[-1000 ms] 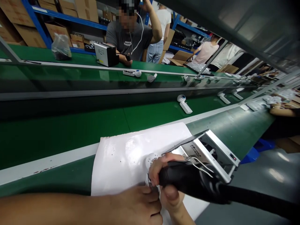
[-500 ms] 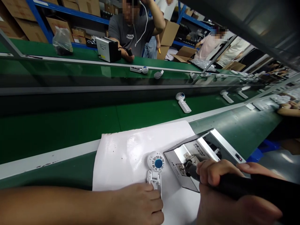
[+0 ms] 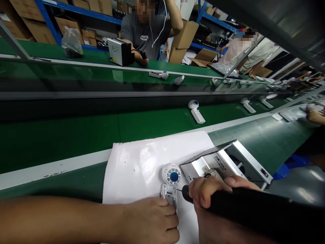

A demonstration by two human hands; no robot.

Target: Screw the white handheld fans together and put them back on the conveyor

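Note:
A white handheld fan [image 3: 165,174] with a round slotted head and blue centre lies on a white sheet [image 3: 127,183]. My left hand [image 3: 154,218] is closed around its handle, which it partly hides. Near the neck the handle's inside shows open. In my right hand [image 3: 210,189] is a black electric screwdriver [image 3: 243,206], fingers wrapped round it. Its thin bit points left, beside the upper end of the fan's handle; whether it touches, I cannot tell. A silver screw feeder [image 3: 223,166] stands right behind my right hand, partly covered by it.
On the green conveyor belt [image 3: 76,132] lies another white fan [image 3: 196,115], with more farther right. A metal rail [image 3: 63,162] edges the belt. Across the line, a person [image 3: 142,34] sits by another box-shaped machine [image 3: 118,51]. Cardboard boxes fill blue shelves behind.
My right hand has brought the screwdriver left, from the screw feeder's front to beside the fan. My left hand keeps hold of the fan's handle. The view has shifted slightly.

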